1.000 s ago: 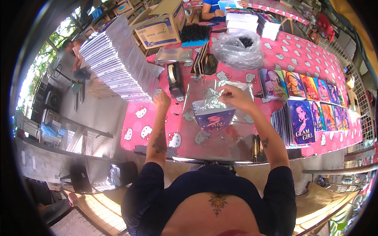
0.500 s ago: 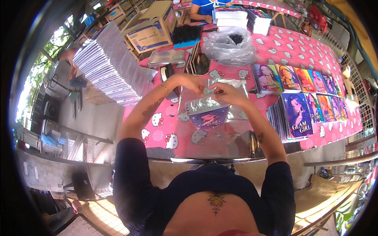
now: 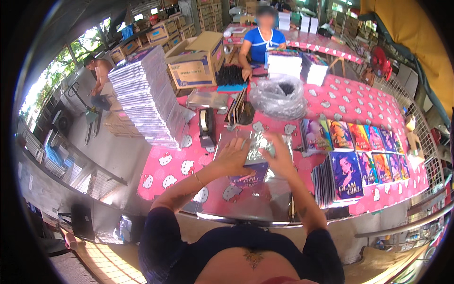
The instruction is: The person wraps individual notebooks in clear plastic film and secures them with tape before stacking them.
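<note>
A notebook with a purple illustrated cover [image 3: 249, 177] lies in front of me, its upper part under shiny clear plastic film [image 3: 259, 142]. My left hand [image 3: 231, 157] rests on the film's left side with its fingers stretched out. On the right side, my right hand [image 3: 280, 157] has its fingers spread, the thumb toward the notebook. Neither hand grips anything that I can see. A black tape dispenser [image 3: 206, 128] stands beyond my left hand. To the right, a stack of notebooks with a purple cover on top [image 3: 349, 174] sits beside several rows of colourful notebooks [image 3: 362, 137].
A tall notebook stack [image 3: 142, 99] rises at the left, near an open carton [image 3: 196, 68]. A clear bag with black contents [image 3: 278, 99] and a black bristly bundle [image 3: 231, 75] lie farther back. Across the table is a person in blue [image 3: 263, 42]; another person [image 3: 98, 78] is at far left.
My hands have parted from a pinch at the film's top edge and now lie open on it. The view has tilted up, showing more of the person across the table.
</note>
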Motion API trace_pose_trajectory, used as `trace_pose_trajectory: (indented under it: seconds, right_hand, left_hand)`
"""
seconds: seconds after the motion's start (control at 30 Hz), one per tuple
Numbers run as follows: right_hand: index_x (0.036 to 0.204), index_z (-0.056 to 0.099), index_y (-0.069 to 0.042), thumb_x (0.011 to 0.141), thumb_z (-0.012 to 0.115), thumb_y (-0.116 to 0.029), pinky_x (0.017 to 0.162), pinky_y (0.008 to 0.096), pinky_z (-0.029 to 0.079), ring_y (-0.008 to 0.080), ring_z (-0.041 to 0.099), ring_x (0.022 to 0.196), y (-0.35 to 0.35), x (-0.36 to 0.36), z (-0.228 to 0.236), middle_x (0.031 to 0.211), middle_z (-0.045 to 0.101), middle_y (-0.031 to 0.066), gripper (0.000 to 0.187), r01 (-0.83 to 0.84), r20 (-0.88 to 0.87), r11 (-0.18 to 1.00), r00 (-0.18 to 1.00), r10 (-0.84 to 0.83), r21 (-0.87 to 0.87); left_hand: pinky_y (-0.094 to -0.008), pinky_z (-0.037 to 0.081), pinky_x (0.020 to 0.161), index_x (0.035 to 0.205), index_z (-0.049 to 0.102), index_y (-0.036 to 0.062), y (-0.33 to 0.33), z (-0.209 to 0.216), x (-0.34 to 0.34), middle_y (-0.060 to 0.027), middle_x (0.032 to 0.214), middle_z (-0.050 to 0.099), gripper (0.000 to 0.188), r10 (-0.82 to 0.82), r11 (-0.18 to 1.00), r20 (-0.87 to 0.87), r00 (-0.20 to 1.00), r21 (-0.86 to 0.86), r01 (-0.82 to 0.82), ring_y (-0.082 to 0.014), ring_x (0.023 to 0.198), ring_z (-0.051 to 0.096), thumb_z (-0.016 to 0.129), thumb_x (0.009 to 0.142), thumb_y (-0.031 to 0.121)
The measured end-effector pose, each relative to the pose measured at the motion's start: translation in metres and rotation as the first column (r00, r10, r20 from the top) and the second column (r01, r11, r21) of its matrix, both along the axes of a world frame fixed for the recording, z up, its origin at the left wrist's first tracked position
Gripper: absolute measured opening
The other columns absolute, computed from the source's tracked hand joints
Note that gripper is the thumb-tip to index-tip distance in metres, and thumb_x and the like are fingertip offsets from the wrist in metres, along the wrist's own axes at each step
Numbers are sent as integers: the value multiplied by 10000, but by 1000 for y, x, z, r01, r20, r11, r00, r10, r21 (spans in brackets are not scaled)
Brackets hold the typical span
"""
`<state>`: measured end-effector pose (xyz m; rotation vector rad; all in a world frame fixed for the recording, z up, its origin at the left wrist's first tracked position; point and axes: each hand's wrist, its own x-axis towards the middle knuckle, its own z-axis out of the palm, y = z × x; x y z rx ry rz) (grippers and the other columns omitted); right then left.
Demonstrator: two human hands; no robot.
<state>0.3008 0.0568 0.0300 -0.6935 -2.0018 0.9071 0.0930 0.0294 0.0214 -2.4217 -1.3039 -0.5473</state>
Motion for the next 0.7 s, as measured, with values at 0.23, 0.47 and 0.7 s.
trace_pose_trajectory:
  seconds: [0.23,0.47,0.7]
  right_hand:
    - [1402,448,-114,953,618,-387,999,397,453,241,569,1156,-91,-54,-123,1309,557,66,552,-807,-793,-18,577,195,-591]
    - [1404,419,-63,784,810,-353,1026,460,445,249,557,1194,-14,17,-133,1316,565,118,788,-437,-696,646,687,-210,-626]
    - [1314,527,-43,833,770,-149,899,322,474,169,583,1064,-10,43,-55,1174,629,77,549,-85,-122,923,992,42,-376]
  left_hand:
    - [-434,541,727,1009,622,0,6,39,13,-172,822,661,585,190,908,311,931,-417,-45,-366,758,661,827,636,402]
    - [-399,398,1051,1321,450,-45,-59,-54,-46,-177,1308,544,750,331,796,889,316,-443,413,-280,1245,519,810,794,348]
    - [-392,341,1109,1370,484,-23,-42,-25,-20,-170,1397,521,541,228,896,871,435,-363,257,-255,1319,468,663,928,233]
